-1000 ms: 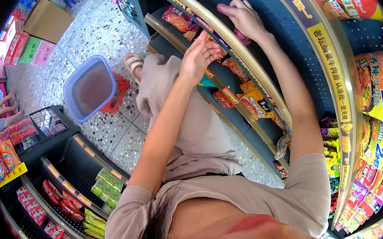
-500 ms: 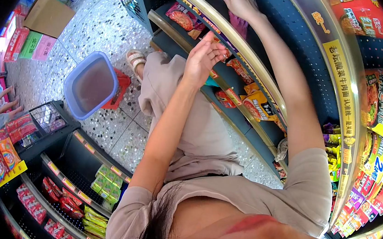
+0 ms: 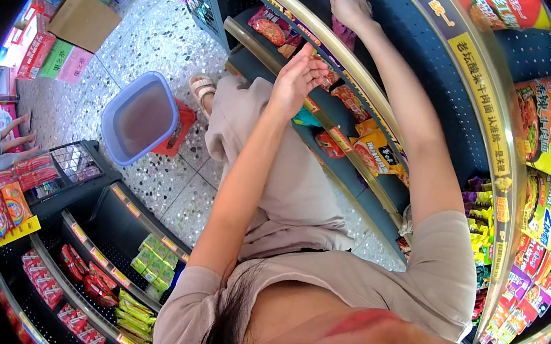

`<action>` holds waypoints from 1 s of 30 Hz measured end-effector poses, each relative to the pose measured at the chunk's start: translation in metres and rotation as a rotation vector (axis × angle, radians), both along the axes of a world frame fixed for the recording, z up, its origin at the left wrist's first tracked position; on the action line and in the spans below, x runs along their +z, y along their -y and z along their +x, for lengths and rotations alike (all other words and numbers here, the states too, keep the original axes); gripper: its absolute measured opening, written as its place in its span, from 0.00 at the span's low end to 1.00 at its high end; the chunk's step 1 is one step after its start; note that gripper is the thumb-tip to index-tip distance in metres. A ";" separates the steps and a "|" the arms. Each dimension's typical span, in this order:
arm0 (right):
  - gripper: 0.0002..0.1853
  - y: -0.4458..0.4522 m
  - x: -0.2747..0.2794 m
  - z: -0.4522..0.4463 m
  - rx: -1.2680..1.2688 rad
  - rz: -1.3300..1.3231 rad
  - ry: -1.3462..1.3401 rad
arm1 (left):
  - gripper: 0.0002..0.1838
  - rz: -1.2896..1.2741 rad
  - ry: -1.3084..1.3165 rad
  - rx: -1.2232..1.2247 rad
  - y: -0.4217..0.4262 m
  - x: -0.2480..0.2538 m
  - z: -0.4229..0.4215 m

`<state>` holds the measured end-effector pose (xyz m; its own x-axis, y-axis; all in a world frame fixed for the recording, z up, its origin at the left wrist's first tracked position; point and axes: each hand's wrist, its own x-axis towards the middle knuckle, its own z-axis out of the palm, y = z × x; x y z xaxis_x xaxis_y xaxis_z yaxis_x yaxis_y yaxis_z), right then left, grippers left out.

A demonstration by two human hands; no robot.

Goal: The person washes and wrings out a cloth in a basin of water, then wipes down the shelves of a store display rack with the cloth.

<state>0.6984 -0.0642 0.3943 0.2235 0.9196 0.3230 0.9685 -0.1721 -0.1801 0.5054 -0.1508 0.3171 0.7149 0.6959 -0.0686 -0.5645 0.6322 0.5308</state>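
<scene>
My right hand (image 3: 352, 10) presses a purple cloth (image 3: 344, 34) onto a dark perforated shelf board (image 3: 404, 42). Part of the cloth sticks out past the fingertips, and the rest hangs below the palm. Against the shelf's gold-edged front rail (image 3: 369, 91) rests my left hand (image 3: 297, 81), its fingers loosely extended and nothing visible in it. On the tier beneath lie noodle packets, among them a red one (image 3: 271, 29) and a yellow one (image 3: 377, 152).
A blue basin (image 3: 144, 80) of murky water sits on a red stool (image 3: 184, 123) to the left. Bucket noodles (image 3: 545, 125) fill the right-hand shelves. Another rack (image 3: 95, 221) with snacks is at lower left. A cardboard box (image 3: 85, 18) stands farther off, and another person's legs (image 3: 13, 137) show.
The whole view has shifted slightly, so the basin and shelf appear a little farther right. My right hand stays on the cloth, and my left hand remains at the rail.
</scene>
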 end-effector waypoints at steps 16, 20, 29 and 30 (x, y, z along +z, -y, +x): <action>0.20 0.085 -0.002 0.040 0.186 -0.169 0.117 | 0.34 0.033 -0.014 -0.014 0.005 0.002 -0.001; 0.19 0.095 0.000 0.040 0.200 -0.142 0.100 | 0.32 0.011 -0.002 -0.006 0.005 0.003 0.000; 0.18 0.065 -0.005 0.044 0.214 -0.076 0.139 | 0.33 -0.017 0.022 -0.004 0.003 -0.001 0.002; 0.18 0.059 -0.006 0.044 0.203 -0.070 0.150 | 0.33 -0.021 0.028 -0.002 0.003 -0.001 0.003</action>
